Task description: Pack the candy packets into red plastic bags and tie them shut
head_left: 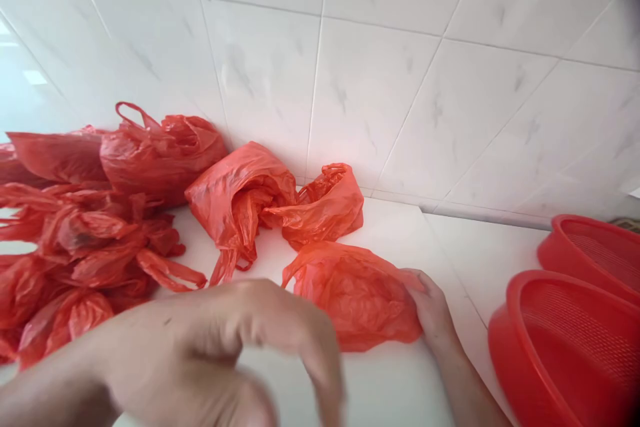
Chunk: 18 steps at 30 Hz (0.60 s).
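A crumpled, translucent red plastic bag (357,300) lies on the white surface in front of me. My right hand (433,303) grips its right end, with the fingertips partly hidden by the plastic. Close to the camera, my left hand (235,340) hangs in the air to the left of this bag. Its fingers are bent and apart from the thumb, nothing shows between them, and the tips are blurred. Just behind stand two more red bags, a smaller one (330,207) and a larger crumpled one (245,197), near the wall.
On the left, several knotted red bags (95,240) form a heap, with a fuller bag (160,153) behind. Two red plastic baskets, one nearer (530,347) and one farther (560,247), stand at the right. A tiled white wall (370,80) runs along the back.
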{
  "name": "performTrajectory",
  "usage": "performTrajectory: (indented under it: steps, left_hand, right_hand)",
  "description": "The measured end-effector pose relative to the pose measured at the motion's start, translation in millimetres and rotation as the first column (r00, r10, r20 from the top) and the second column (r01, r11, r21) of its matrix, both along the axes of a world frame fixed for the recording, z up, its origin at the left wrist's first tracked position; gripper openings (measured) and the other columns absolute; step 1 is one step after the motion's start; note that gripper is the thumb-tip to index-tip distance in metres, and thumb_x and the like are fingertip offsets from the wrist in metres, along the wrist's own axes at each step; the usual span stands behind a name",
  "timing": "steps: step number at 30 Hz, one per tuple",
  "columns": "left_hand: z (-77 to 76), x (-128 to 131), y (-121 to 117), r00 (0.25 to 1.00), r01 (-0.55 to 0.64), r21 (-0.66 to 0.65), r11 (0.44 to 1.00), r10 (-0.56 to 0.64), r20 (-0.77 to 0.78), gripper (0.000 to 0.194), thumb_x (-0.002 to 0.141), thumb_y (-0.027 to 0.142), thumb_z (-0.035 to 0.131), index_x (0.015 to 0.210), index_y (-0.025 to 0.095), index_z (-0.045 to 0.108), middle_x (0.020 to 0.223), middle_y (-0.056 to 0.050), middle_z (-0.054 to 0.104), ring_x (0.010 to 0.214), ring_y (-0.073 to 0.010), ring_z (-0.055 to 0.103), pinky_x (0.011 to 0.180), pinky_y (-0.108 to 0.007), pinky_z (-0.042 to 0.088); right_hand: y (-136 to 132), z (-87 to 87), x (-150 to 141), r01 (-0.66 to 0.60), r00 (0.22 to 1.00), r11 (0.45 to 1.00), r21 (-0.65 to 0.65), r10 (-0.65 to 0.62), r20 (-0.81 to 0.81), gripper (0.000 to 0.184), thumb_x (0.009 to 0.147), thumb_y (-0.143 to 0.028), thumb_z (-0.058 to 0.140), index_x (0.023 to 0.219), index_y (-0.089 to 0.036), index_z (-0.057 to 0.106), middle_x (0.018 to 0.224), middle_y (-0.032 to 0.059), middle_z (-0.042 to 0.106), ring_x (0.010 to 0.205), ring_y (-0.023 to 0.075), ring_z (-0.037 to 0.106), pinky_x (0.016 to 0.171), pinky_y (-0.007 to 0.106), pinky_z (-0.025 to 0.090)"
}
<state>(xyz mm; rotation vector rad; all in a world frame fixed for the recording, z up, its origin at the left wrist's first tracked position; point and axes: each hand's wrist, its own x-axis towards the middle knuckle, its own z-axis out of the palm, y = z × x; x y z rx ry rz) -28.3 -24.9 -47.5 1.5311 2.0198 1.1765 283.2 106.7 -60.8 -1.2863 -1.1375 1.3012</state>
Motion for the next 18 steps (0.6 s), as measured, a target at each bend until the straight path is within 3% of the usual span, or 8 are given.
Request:
performTrajectory:
  steps: [5, 9, 11, 15, 18]
  left_hand:
    - [15.5, -10, 26, 0.998, 0.041, 0.062, 0.997, -0.038, -0.044, 0.06, 0.074, 0.055, 0.061, 0.124, 0.025, 0.05, 0.108, -0.01, 0.062, 0.091, -0.0276, 0.064, 0.067, -0.039, 0.055]
    - [23.0, -7, 32, 0.994, 0.106, 0.021, 0.994, -0.105, -0.031, 0.064, 0.071, 0.049, 0.065, 0.127, 0.026, 0.045, 0.117, -0.011, 0.057, 0.094, -0.0279, 0.061, 0.069, -0.04, 0.054]
    - [24.4, -1, 33, 0.985, 0.165, -0.041, 0.986, -0.163, 0.049, 0.066, 0.072, 0.039, 0.066, 0.131, 0.027, 0.038, 0.121, -0.009, 0.053, 0.091, -0.0243, 0.061, 0.069, -0.037, 0.054]
    - [16.2, 6, 37, 0.946, 0.199, -0.07, 0.978, -0.173, 0.274, 0.057, 0.08, 0.025, 0.052, 0.133, 0.029, 0.031, 0.111, -0.003, 0.055, 0.07, -0.0134, 0.059, 0.067, -0.033, 0.054]
    - [1.2, 1, 40, 0.944, 0.11, 0.026, 0.994, -0.113, 0.31, 0.05, 0.084, 0.034, 0.052, 0.13, 0.027, 0.033, 0.12, -0.007, 0.051, 0.08, -0.0159, 0.059, 0.073, -0.036, 0.054]
  right_hand:
    - [-2, 6.3, -3, -0.076, 0.997, 0.996, 0.038, 0.076, -0.013, 0.025, 0.069, -0.033, 0.069, 0.091, -0.022, 0.066, 0.093, 0.0052, 0.069, 0.087, 0.026, 0.063, 0.071, 0.033, 0.05]
    - [-3, 8.0, -1, -0.131, 0.99, 0.989, 0.064, 0.133, -0.043, 0.037, 0.072, -0.041, 0.068, 0.105, -0.025, 0.062, 0.106, 0.0059, 0.067, 0.096, 0.0266, 0.062, 0.078, 0.035, 0.05]
    - [-4, 7.9, 1, -0.138, 0.988, 0.988, 0.062, 0.142, -0.058, 0.041, 0.073, -0.043, 0.068, 0.109, -0.026, 0.06, 0.108, 0.0062, 0.066, 0.099, 0.0271, 0.061, 0.079, 0.035, 0.05]
    - [-7, 7.6, 3, -0.128, 0.992, 0.99, 0.055, 0.128, 0.006, 0.044, 0.076, -0.047, 0.063, 0.116, -0.028, 0.056, 0.121, 0.0072, 0.059, 0.108, 0.0282, 0.057, 0.086, 0.038, 0.049]
    - [-10, 9.4, 4, -0.028, 0.979, 0.994, 0.105, 0.006, 0.204, 0.053, 0.077, -0.05, 0.061, 0.125, -0.032, 0.049, 0.136, 0.0056, 0.047, 0.121, 0.0295, 0.046, 0.093, 0.042, 0.045]
